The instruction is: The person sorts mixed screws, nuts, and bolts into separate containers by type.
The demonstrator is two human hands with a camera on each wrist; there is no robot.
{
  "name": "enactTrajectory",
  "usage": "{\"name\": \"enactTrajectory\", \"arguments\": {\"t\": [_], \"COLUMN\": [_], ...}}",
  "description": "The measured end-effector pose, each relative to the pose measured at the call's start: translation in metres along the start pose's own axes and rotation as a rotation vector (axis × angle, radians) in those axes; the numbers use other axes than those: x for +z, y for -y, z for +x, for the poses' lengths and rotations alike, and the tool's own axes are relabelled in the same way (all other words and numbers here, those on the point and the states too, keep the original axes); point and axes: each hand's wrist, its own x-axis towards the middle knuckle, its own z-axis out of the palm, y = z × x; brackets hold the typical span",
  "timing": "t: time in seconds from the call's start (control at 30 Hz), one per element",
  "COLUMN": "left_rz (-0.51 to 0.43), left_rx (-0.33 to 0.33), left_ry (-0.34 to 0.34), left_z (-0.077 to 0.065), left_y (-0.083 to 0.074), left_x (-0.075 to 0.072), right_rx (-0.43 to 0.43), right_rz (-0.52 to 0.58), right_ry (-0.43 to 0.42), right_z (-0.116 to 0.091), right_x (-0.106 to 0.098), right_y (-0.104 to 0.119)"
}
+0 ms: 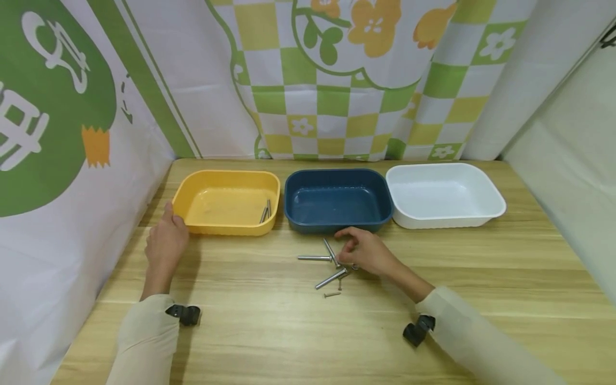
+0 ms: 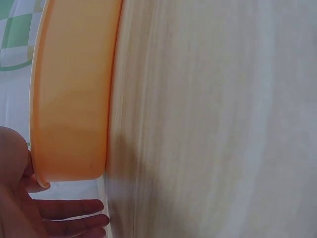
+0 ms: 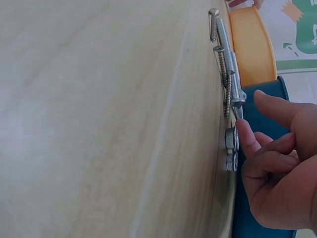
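Note:
My left hand (image 1: 166, 239) touches the left front corner of the yellow bin (image 1: 231, 230). In the left wrist view its lower fingers (image 2: 69, 208) extend straight, beside the rim. Two metal pins or bolts (image 1: 266, 210) lie inside that bin's right end. My right hand (image 1: 368, 252) hovers at a small pile of hardware, thumb and forefinger apart with nothing seen between them. Long silver bolts (image 1: 314, 258) and small screws (image 1: 332, 294) make up the pile. Two nuts (image 3: 231, 139) lie by the right fingertips in the right wrist view.
A dark blue bin (image 1: 337, 224) stands just beyond the right hand, between the yellow bin and a white bin (image 1: 447, 222). All sit in a row along the back of the wooden table (image 1: 260, 331). A patterned cloth (image 1: 332, 101) hangs behind.

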Motion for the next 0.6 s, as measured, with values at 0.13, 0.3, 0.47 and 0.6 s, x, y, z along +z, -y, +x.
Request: {"name": "enactTrajectory", "arguments": {"t": [0.13,0.3,0.47,0.6], "left_rz": [0.003,-0.003,-0.009,-0.007], "left_rx": [-0.002,-0.004,-0.01,-0.008], "left_ry": [0.003,-0.001,-0.001,-0.002], "left_z": [0.0,-0.001,-0.003,-0.003], "left_y": [0.0,-0.002,-0.002,-0.002], "left_x": [0.0,-0.001,-0.001,0.0], "right_rx": [0.007,0.005,0.007,0.011], "right_rz": [-0.006,-0.029,-0.082,-0.123], "right_ry": [0.016,0.026,0.045,0.045], "right_z": [0.002,0.004,0.006,0.007], "right_x": [0.002,0.006,0.009,0.011], "right_y": [0.001,0.002,0.005,0.009]}}
